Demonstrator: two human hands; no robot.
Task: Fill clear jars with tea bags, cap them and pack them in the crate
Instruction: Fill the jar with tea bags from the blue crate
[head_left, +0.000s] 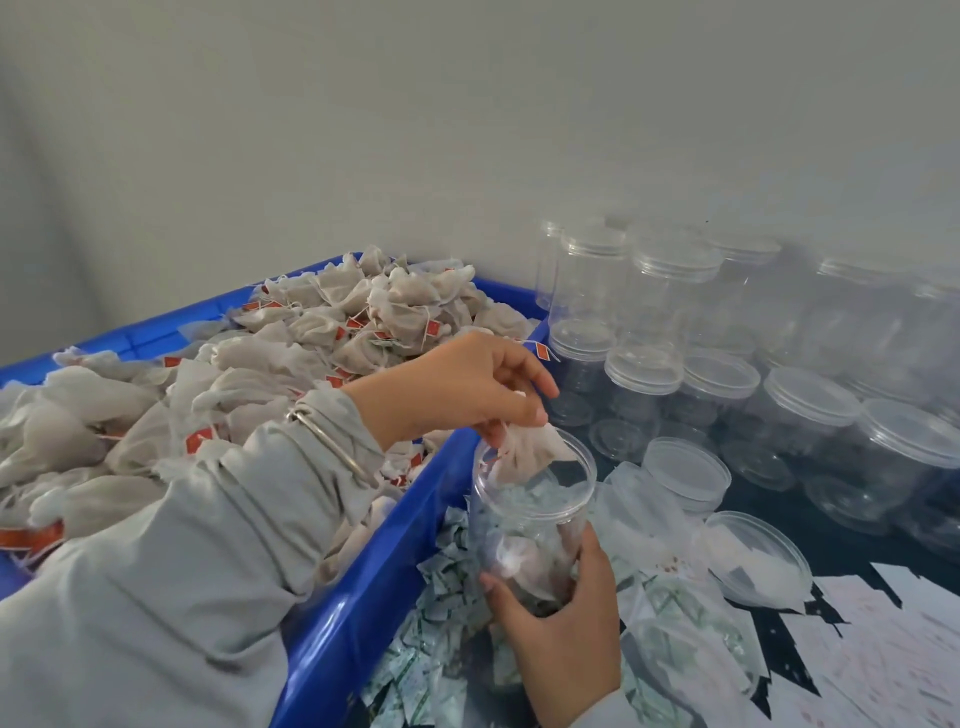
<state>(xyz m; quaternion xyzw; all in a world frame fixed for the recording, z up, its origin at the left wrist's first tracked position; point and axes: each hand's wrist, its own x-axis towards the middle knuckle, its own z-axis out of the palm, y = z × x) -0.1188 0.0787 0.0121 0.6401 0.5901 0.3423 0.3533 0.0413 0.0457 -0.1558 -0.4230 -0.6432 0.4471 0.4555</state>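
Small green-printed sachets (441, 597) heaped beside torn white paper (893, 649).

- No text, number or brand can be read anywhere.
- The red tags (432, 327) on the tea bags (311, 358) bear marks too small to make out.
- The green-printed sachets (436, 587), lower centre, show only a blurred pattern.

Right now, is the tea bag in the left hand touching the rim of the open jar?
Touching. In the head view, the tea bag pinched by the left hand lies across the jar rim.
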